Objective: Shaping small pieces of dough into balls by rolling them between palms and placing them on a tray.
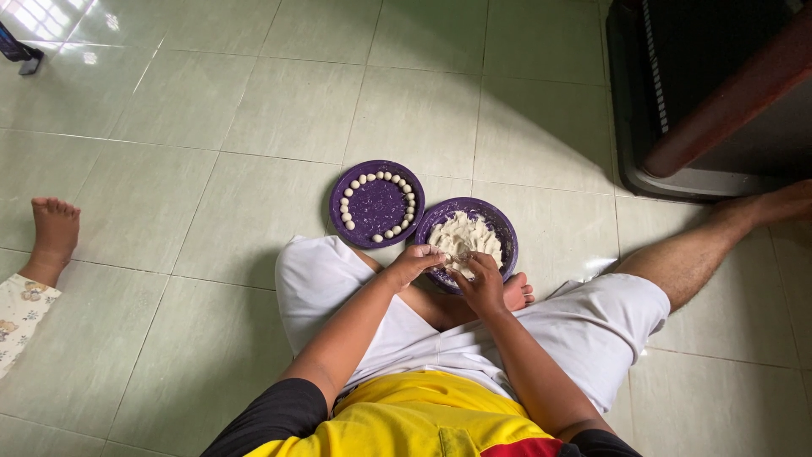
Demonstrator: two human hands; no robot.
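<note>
A purple bowl point(501, 225) holding a mound of pale dough point(463, 237) sits on the tiled floor between my legs. My left hand point(413, 263) rests at the bowl's near left rim, fingers curled around a small bit of dough. My right hand point(482, 283) is at the near rim, fingertips pinching into the dough. To the left stands a purple plate point(377, 205) with several small white dough balls point(348, 203) laid in a ring along its edge.
I sit on a pale green tiled floor point(254, 127) in white shorts. Another person's bare foot point(52, 234) lies at the far left. A dark piece of furniture point(702, 93) stands at the upper right. My foot point(518, 292) is beside the bowl.
</note>
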